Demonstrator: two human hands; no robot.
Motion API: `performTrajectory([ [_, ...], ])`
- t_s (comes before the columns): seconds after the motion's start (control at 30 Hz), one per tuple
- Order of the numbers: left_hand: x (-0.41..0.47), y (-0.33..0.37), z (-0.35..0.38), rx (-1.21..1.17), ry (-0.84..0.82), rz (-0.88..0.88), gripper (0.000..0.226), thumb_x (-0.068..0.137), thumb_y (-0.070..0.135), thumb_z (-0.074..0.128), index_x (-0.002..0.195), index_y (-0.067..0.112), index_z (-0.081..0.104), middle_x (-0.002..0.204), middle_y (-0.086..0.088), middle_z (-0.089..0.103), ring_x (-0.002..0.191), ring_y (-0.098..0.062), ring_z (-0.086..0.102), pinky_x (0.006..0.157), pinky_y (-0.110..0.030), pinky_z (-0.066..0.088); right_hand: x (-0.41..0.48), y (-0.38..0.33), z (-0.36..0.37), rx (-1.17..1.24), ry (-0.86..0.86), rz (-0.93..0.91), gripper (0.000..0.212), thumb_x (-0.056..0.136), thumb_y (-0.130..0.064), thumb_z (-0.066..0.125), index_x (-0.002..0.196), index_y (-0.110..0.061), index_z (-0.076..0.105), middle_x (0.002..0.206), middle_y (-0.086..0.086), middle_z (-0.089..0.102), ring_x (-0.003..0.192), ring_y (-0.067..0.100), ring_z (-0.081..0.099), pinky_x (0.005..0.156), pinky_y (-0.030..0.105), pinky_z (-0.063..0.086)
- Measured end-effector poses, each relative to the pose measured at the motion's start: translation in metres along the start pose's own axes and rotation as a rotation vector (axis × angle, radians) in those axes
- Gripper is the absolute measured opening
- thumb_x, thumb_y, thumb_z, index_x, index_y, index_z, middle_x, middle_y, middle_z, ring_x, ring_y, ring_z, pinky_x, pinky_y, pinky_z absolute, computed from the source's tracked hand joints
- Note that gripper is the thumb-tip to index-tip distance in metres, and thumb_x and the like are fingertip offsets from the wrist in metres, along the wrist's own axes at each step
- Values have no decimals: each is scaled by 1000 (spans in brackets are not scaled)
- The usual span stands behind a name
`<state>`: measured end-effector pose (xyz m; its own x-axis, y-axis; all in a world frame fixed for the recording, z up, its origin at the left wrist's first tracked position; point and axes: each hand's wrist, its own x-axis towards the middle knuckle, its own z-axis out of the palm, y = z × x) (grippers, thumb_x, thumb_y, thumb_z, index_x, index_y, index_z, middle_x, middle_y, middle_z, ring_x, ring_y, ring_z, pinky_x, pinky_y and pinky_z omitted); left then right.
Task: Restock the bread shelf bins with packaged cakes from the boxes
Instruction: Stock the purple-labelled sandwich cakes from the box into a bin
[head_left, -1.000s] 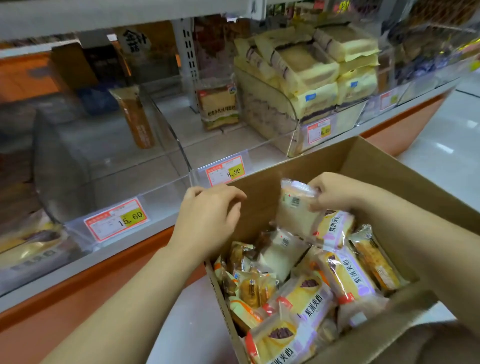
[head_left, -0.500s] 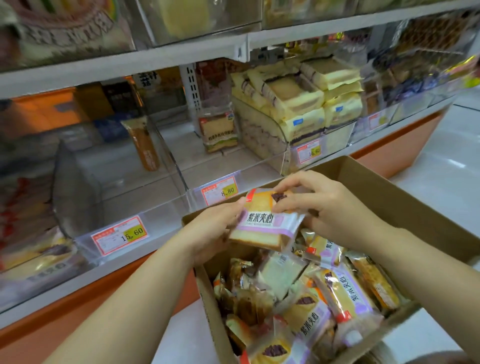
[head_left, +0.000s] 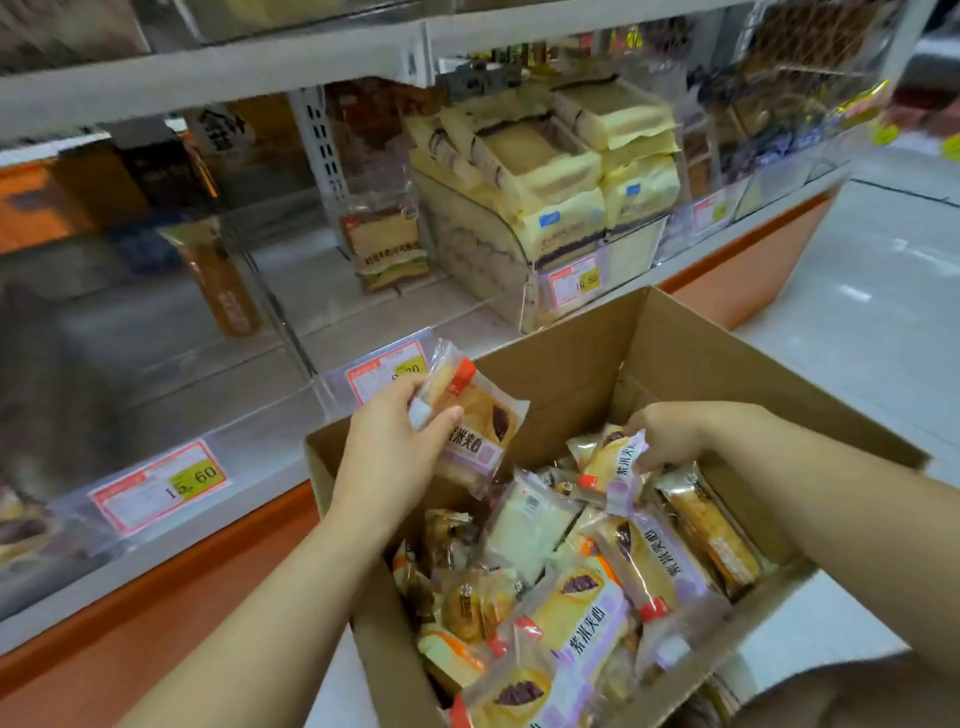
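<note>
Brown cardboard makes the box (head_left: 566, 374), with flat walls and an open top. Shiny, crinkly cake packets lie inside it in a messy pile (head_left: 571, 613).

The left hand (head_left: 387, 457) grips one cake packet (head_left: 478, 415) by its end, with the thumb on the front. This packet is soft and square, yellow with a purple band and a red tab. It is up over the box's far left corner, just in front of a price tag (head_left: 387, 371).

The right hand (head_left: 670, 431) is down in the box. It pinches the top edge of a second cake packet (head_left: 613, 462), which rests on the pile.

The fingers behind each packet are hidden. The near side of the box runs off the bottom of the picture. The bins far to the left and right are too blurry to read.

The middle bin (head_left: 270, 296) is clear hard plastic with a low front wall. One bread pack (head_left: 387, 249) stands at its back, with smooth grey floor in front of it. The next bin to the right is piled high with yellow bread bags (head_left: 561, 171). A grey shelf board (head_left: 208, 78) runs across above the bins.
</note>
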<state>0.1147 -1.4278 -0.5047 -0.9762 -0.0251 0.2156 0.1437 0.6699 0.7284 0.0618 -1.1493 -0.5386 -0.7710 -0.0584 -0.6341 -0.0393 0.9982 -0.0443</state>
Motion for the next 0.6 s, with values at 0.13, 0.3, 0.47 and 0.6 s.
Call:
performTrajectory([
  [0.13, 1, -1, 4, -35, -19, -12, 10, 88, 29, 65, 97, 26, 61, 87, 15, 61, 84, -6, 57, 73, -26, 45, 30, -9, -7, -207, 55, -34, 51, 88, -27, 62, 136, -13, 47, 129, 7, 56, 115, 26, 53, 87, 28, 43],
  [0.3, 2, -3, 2, -43, -54, -11, 10, 88, 27, 65, 95, 29, 58, 86, 17, 59, 84, -4, 54, 70, -21, 40, 77, -18, -1, -328, -5, 22, 48, 84, -26, 65, 128, -10, 54, 120, 7, 60, 107, 26, 59, 91, 38, 51],
  [0.47, 3, -7, 1, -73, -78, -9, 13, 88, 28, 66, 98, 32, 59, 91, 17, 62, 91, -4, 57, 78, -25, 44, 90, -12, 24, -396, -43, 125, 59, 86, -29, 62, 139, -14, 39, 125, 0, 53, 117, 22, 54, 92, 30, 48],
  [0.6, 2, -7, 4, -83, -101, -2, 15, 88, 28, 66, 101, 32, 60, 94, 14, 63, 91, -2, 58, 77, -24, 46, 96, -12, 29, -116, -100, 178, 114, 71, -49, 77, 151, -9, 6, 150, 7, 36, 128, 27, 47, 98, 32, 45],
])
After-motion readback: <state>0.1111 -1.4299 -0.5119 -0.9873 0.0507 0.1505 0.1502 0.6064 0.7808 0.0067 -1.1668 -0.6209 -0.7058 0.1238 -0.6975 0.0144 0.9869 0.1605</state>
